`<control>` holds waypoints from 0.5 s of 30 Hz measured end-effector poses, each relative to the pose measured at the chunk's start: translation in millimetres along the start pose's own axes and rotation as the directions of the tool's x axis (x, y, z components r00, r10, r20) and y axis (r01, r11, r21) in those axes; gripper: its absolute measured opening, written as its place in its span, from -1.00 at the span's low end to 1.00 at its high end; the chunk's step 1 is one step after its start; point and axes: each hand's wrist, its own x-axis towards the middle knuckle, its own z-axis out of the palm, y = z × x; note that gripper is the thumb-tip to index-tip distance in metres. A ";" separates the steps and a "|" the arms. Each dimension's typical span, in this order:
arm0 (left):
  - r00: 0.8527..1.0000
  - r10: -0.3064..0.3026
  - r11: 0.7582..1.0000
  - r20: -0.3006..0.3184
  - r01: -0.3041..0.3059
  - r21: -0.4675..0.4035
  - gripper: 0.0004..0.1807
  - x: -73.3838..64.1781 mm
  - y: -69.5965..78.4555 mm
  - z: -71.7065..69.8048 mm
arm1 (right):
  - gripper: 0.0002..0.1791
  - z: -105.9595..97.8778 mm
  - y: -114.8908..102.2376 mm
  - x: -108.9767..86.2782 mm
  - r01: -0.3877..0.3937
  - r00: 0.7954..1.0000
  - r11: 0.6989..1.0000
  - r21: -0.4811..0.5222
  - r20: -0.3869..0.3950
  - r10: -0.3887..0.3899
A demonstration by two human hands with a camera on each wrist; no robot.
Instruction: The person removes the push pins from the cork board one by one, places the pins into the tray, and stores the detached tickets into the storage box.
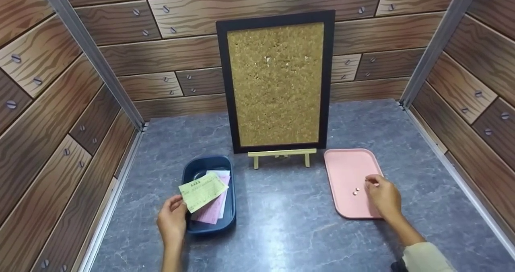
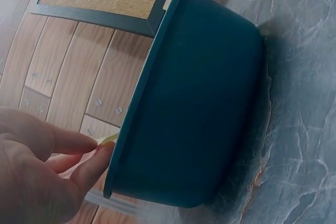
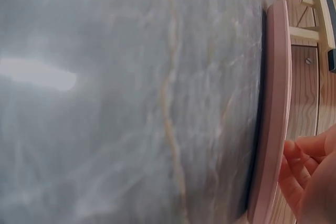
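My left hand [image 1: 172, 219] pinches the left edge of a yellow-green paper note [image 1: 203, 191] between thumb and fingers. The note, with writing on it, is held over a dark blue bin [image 1: 232, 219], overlapping pink [image 1: 209, 213] and white paper slips inside it. In the left wrist view, the fingertips are right at the bin's rim, and only a sliver of note shows. My right hand [image 1: 384, 197] is over a pink tray [image 1: 350, 163], thumb and forefinger pinching a tiny thumbtack mostly hidden by the fingertips. Two small shiny thumbtacks [image 1: 355, 193] lie beside it on the tray.
A black-framed cork board [image 1: 277, 91] stands upright at the back on a small wooden easel [image 1: 281, 153], with small pale marks on its upper part. Wood-patterned walls [image 1: 181, 54] enclose the grey marbled table [image 1: 277, 231] on the left, right and back.
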 end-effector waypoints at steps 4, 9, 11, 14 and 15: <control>1.000 0.005 0.999 0.029 -0.006 0.036 -0.70 -1.8 0.2 -1.4 | -0.80 -1.7 4.3 -0.1 -0.023 1.000 0.999 -0.040 0.010 0.024; 0.999 0.005 0.995 0.039 -0.009 0.101 -0.71 -6.7 0.9 -5.5 | -0.78 -4.9 4.1 -3.1 -0.032 0.999 0.997 -0.075 0.004 0.033; 0.999 0.013 0.993 0.042 -0.018 0.116 -0.72 -8.1 2.0 -5.5 | -0.79 -5.8 0.9 -3.3 -0.017 1.000 0.997 -0.073 -0.021 0.016; 0.996 0.051 0.993 0.075 -0.059 0.101 -0.70 -9.5 4.9 -0.8 | -0.76 -6.1 -7.4 -3.4 0.009 0.998 0.999 -0.051 -0.058 -0.012; 0.993 0.076 0.993 0.090 -0.084 0.087 -0.69 -9.9 6.1 2.4 | -0.74 -5.5 -11.0 -3.4 0.017 0.998 0.999 -0.041 -0.066 -0.019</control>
